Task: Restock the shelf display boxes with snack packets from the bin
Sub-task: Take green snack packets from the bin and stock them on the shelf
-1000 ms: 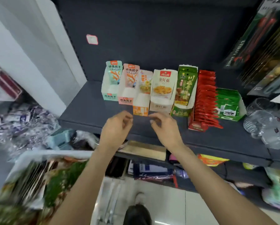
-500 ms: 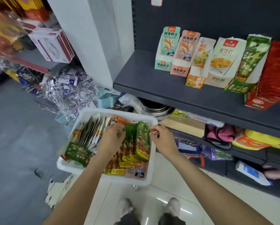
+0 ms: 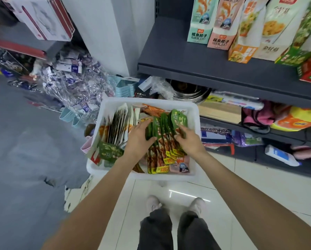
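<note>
Both hands [image 3: 163, 139] grip green packets [image 3: 162, 127] inside white bin [image 3: 195, 112].

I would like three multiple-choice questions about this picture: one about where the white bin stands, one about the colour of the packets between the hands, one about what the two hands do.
1. Where does the white bin stand?
A. on the top shelf
B. low, in front of the shelving
C. on a table

2. What colour are the packets between the hands, at their tops?
A. green
B. blue
C. white

3. What do the left hand and right hand do?
A. hang idle
B. hold a display box
C. gather the packets from both sides

Key: 1 B, it sits below the shelf edge, near the feet; 2 A, their upper parts are green; 3 C, each hand presses one side of the bunch.
</note>
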A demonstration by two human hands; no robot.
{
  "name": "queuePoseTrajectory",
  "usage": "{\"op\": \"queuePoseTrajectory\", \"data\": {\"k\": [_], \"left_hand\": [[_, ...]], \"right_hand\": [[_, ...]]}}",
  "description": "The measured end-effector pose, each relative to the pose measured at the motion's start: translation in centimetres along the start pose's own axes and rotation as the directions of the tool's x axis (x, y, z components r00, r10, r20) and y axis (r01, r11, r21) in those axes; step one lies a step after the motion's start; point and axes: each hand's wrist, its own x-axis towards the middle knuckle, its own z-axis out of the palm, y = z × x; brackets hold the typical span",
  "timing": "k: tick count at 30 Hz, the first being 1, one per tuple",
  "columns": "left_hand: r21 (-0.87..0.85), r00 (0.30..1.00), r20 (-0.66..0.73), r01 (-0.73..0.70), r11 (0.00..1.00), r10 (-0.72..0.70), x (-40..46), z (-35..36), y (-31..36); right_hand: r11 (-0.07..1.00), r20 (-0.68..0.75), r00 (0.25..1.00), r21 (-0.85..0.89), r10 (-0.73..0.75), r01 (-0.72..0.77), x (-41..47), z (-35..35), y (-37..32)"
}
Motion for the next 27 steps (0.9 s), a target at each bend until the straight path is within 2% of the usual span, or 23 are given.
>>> {"op": "queuePoseTrajectory", "data": {"k": [4, 13, 16, 19, 22, 27], "left_hand": [[-0.096, 1.0, -0.023, -0.02, 0.995, 0.017, -0.1, 0.6, -0.4], [-0.266, 0.999, 0.018, 0.045, 0.963, -0.042, -0.1, 0.8, -0.3], [-0.351, 0.998, 0.009, 0.065, 0.934, -0.066, -0.3, 0.7, -0.2], [-0.368, 0.997, -0.025, 0.058, 0.928, -0.072, -0.4, 0.4, 0.1], [-0.373, 0.995, -0.053, 0.061, 0.926, -0.087, -0.5, 0.0, 0.3], [-0.33, 0.998, -0.06, 0.012, 0.944, -0.033, -0.3, -0.3, 0.5]], "right_hand": [[0.999, -0.052, 0.998, 0.0, -0.037, 0.037, -0.7, 0.5, 0.4], [0.99, -0.001, 0.996, -0.107, 0.09, -0.09, 0.0, 0.7, -0.1], [0.993, -0.074, 0.994, -0.087, 0.077, -0.083, 0.1, 0.9, -0.2], [0.998, -0.128, 0.99, -0.008, 0.058, -0.059, 0.1, 0.5, -0.8], [0.99, -0.097, 0.992, 0.122, 0.078, -0.066, 0.4, -0.4, -1.1], [0.975, -0.084, 0.996, 0.224, 0.003, 0.016, 0.8, -1.1, -1.9]]}}
